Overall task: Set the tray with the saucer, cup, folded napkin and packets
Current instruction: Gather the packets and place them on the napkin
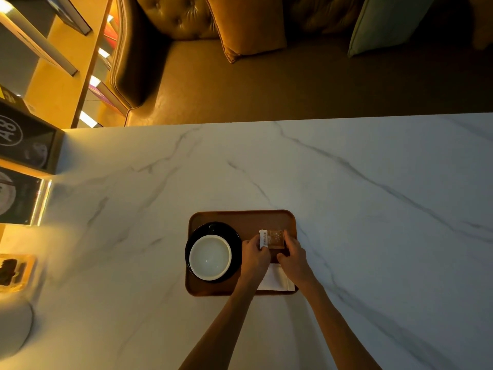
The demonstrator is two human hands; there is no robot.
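A brown tray lies on the white marble table. On its left half a black saucer carries a white cup, empty and upright. A white folded napkin lies at the tray's near right corner, partly under my wrists. Above the napkin are the packets, one brown and one white, side by side. My left hand pinches the white packet's left edge. My right hand holds the brown packet's right edge.
The marble table stretches wide around the tray. A dark display box and framed cards stand at the left edge. A small lit dish sits at the near left. A brown sofa with cushions lies beyond the table.
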